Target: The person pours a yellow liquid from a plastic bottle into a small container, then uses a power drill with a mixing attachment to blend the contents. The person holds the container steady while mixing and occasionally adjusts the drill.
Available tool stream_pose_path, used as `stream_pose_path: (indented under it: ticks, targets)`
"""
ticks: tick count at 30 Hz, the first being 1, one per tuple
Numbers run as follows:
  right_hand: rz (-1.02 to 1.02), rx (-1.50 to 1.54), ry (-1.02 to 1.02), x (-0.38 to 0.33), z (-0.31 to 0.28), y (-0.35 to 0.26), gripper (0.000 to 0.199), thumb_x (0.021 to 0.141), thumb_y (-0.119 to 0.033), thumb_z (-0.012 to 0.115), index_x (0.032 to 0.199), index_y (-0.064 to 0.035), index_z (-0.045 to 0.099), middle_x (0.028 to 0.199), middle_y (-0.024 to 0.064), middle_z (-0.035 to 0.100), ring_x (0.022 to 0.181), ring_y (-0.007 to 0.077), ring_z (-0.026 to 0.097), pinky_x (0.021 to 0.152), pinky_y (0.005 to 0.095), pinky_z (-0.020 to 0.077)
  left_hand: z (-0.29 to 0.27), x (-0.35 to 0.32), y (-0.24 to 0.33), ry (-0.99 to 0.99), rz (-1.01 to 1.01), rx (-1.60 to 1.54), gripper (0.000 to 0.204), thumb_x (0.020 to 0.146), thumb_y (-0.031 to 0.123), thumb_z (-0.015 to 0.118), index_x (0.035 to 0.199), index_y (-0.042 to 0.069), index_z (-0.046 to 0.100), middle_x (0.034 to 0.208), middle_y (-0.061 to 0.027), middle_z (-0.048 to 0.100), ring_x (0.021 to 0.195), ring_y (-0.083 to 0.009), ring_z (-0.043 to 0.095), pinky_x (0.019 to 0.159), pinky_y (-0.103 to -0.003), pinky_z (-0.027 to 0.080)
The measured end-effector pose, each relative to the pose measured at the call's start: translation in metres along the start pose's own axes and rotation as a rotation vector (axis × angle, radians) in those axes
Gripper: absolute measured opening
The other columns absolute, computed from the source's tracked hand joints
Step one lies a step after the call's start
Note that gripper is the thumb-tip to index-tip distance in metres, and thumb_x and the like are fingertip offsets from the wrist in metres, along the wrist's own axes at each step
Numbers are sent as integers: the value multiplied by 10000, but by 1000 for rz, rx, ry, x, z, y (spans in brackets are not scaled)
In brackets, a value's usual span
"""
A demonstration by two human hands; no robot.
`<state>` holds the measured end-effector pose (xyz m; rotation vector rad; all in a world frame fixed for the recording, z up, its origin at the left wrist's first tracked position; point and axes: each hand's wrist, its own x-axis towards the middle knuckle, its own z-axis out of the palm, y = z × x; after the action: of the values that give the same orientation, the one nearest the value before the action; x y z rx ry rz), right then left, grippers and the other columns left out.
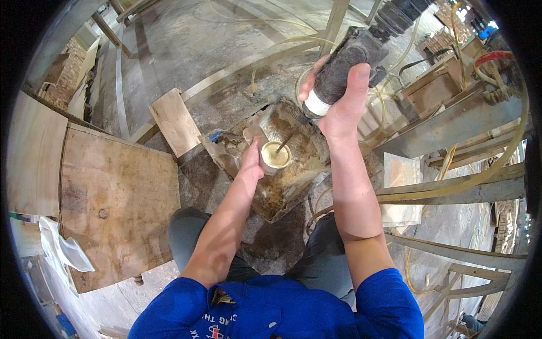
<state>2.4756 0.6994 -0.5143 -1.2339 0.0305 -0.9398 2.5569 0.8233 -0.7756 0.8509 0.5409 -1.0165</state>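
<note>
- The left hand [252, 161] is curled against the left side of a small round cup [275, 168], thumb and fingers pressed to its wall.
- The cup is near the middle of the scene, upright or nearly so, above a stained, crusted block [271, 200] (whether its base touches the block I cannot tell).
- Inside the cup is a pale cream-yellow filling [271, 151], and a thin dark stick [284, 144] slants out of it toward the far right.
- The right hand [341, 116] is wrapped around a dark, dusty cylindrical object [341, 68] with a white band at its near end; the thumb lies along its right side, with fingertips showing on its left.
- That object is higher in view than the cup, farther away and to the right, well apart from it.
- Far left of the block lies a pale wooden board [175, 121].
- On the near left stands a broad wooden panel [116, 203], with a crumpled white sheet [65, 248] at its left edge.
- A yellowish hose [446, 195] crosses the wooden framework [480, 254] on the right.
</note>
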Motion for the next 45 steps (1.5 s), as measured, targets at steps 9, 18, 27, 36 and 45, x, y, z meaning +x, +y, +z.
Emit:
stream_pose_path:
  ticks: [9, 18, 27, 36, 45]
  targets:
    - [61, 77, -36, 0, -1, 1, 725, 799, -716, 332, 768, -14, 512, 566, 93, 534, 488, 179, 529, 473, 279, 422, -3, 0, 0, 5, -3, -45, 457, 857, 433, 545, 1131, 70, 505, 1052, -107, 594, 927, -270, 580, 832, -487, 449]
    - [58, 55, -22, 0, -4, -3, 716, 792, -714, 354, 787, -16, 515, 575, 95, 533, 492, 184, 530, 470, 287, 419, 1, -2, -2, -18, -82, -69, 434, 868, 433, 527, 1134, 90, 514, 1088, -101, 588, 978, -275, 560, 874, -494, 420]
    - [71, 114, 1, -3, 4, -5, 725, 796, -714, 342, 771, -8, 507, 574, 97, 527, 489, 183, 521, 468, 288, 414, -1, -3, -4, -64, -85, -86, 422, 892, 436, 478, 1086, 67, 543, 1055, -100, 607, 952, -269, 572, 861, -471, 439]
    - [48, 91, -37, -3, 5, -6, 727, 787, -723, 347, 797, -13, 505, 579, 94, 530, 496, 182, 518, 471, 290, 414, -1, -8, -3, -69, -95, -59, 407, 889, 408, 494, 1076, 49, 544, 1050, -125, 601, 933, -279, 578, 849, -463, 451]
    - [14, 4, -39, -4, 7, -13, 683, 809, -683, 379, 843, -14, 512, 580, 100, 531, 487, 176, 520, 463, 285, 417, 12, -21, -8, -19, -119, 46, 426, 889, 433, 481, 1058, 50, 559, 1043, -128, 605, 963, -288, 569, 870, -464, 437]
